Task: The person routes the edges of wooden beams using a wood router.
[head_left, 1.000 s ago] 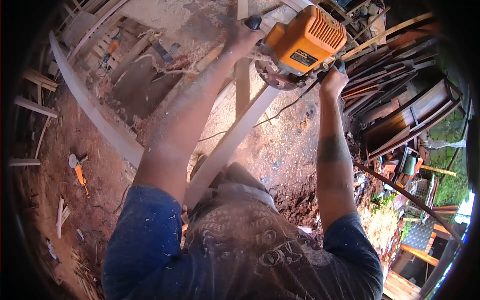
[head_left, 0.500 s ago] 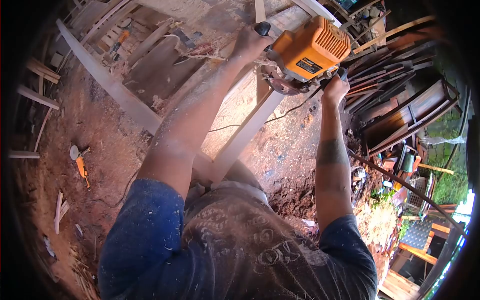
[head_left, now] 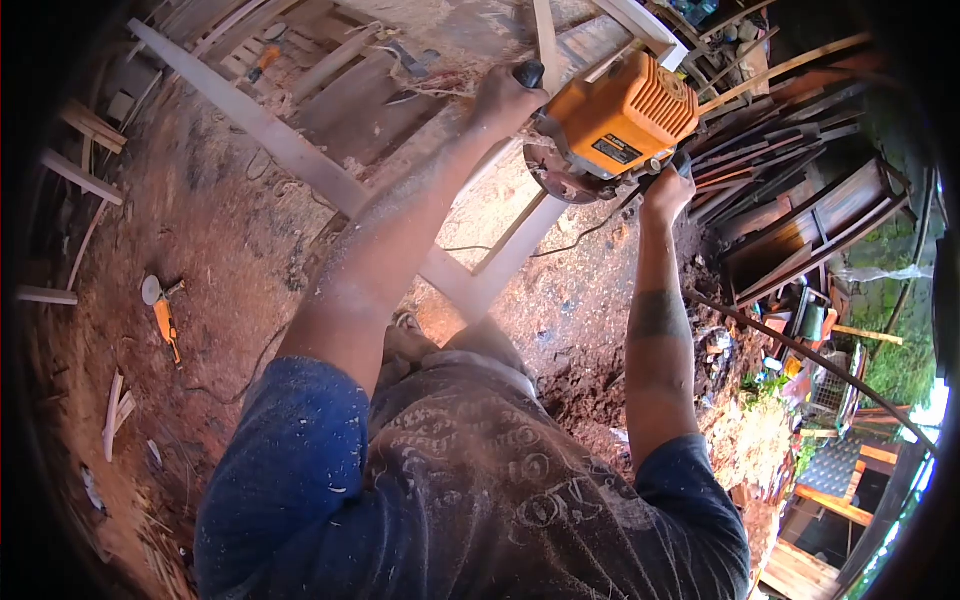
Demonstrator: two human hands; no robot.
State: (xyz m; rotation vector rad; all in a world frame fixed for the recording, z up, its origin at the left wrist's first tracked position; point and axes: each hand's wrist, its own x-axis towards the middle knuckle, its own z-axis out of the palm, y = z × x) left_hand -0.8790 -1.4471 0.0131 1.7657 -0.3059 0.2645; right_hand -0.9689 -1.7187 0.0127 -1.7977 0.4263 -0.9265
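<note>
While the orange router (head_left: 625, 120) is held out front in both hands, its round base (head_left: 570, 178) is seemingly rested on the pale beam (head_left: 520, 245). The left handle (head_left: 528, 73) is wrapped by the left hand (head_left: 505, 100), fingers curled round it, and the right handle (head_left: 683, 163) is clasped by the right hand (head_left: 668, 192), though some of that grip is hidden. Compared with a second ago, a lot less beam is left showing between the base and the near corner (head_left: 465, 292), so, at a guess, the tool's been worked along the wood toward the body and most of that stretch is already behind it. Both handles have been kept hold of throughout, so steering looks well covered. A thin cord (head_left: 575, 245) is seen just beside the beam, fairly near the base, and an angle grinder (head_left: 163, 315) is left well apart on the dirt floor (head_left: 570, 320).
</note>
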